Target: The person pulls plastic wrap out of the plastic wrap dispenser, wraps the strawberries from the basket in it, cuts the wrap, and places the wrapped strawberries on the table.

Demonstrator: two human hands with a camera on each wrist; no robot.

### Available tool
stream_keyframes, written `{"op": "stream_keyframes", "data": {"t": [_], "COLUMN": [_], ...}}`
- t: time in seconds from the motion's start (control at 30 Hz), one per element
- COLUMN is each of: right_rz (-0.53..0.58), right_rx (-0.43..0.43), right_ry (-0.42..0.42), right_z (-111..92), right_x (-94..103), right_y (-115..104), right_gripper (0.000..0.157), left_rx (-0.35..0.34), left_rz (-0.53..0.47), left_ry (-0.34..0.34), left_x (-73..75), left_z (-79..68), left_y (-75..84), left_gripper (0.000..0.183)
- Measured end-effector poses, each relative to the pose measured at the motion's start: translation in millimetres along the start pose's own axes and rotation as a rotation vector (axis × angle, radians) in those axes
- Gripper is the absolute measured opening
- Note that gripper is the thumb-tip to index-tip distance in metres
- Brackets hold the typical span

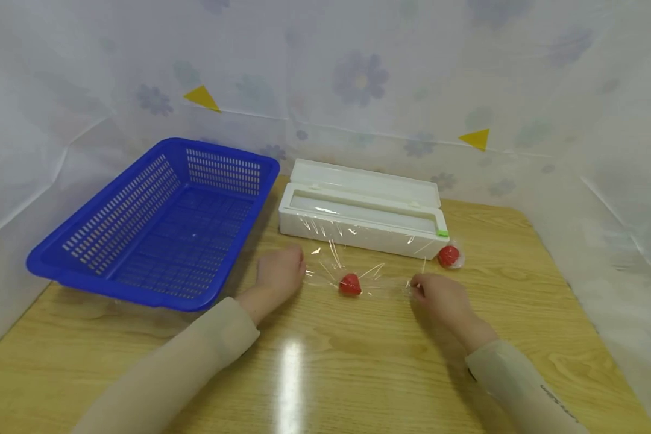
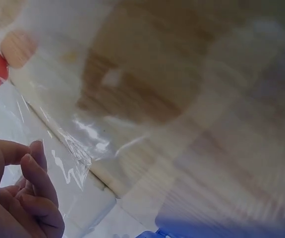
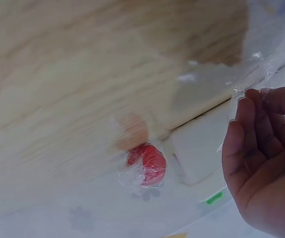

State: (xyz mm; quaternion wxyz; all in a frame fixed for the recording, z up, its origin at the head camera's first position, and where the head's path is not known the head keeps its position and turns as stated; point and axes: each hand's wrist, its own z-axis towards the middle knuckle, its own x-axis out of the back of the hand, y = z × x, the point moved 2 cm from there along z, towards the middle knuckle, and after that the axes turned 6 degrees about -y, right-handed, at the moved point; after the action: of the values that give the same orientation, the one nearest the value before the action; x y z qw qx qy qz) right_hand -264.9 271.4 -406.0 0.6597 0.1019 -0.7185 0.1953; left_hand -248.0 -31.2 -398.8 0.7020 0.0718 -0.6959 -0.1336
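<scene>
A clear sheet of cling film (image 1: 377, 288) spreads low over the table in front of the white box, with a small red strawberry-like piece (image 1: 350, 284) at its middle. At the film's left end, my left hand (image 1: 281, 271) pinches the edge with curled fingers; in the left wrist view the left hand (image 2: 26, 191) shows thumb and forefinger together. My right hand (image 1: 442, 299) pinches the right end, and the right wrist view shows film between thumb and forefinger of the right hand (image 3: 266, 153). A second red piece (image 1: 448, 256), wrapped in film, lies by the box's right corner.
The long white cling film box (image 1: 358, 234) stands behind the hands, lid up, with a green slider (image 1: 442, 233) at its right end. A blue plastic basket (image 1: 217, 274) occupies the table's left side. Behind hangs a flowered white curtain (image 1: 390, 78) with yellow triangles.
</scene>
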Motion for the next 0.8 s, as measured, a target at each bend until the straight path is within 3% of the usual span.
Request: {"op": "stream_keyframes", "data": {"t": [0.47, 0.67, 0.8], "right_rz": [-0.065, -0.108, -0.143], "right_rx": [0.02, 0.04, 0.081], "right_ry": [0.006, 0.013, 0.066], "right_z": [2.9, 2.3, 2.8], "right_x": [-4.8, -4.9, -5.4], "right_y": [-2.5, -6.0, -8.0], "right_gripper": [0.01, 0.016, 0.018], "left_rx": [0.071, 0.059, 0.063], "left_rz": [0.163, 0.224, 0.219], "left_ry": [-0.162, -0.172, -0.165], "left_x": [-7.6, -10.2, -13.1], "left_z": [8.4, 10.3, 12.4], "left_y": [6.6, 7.4, 7.7], "left_gripper": [0.013, 0.02, 0.013]}}
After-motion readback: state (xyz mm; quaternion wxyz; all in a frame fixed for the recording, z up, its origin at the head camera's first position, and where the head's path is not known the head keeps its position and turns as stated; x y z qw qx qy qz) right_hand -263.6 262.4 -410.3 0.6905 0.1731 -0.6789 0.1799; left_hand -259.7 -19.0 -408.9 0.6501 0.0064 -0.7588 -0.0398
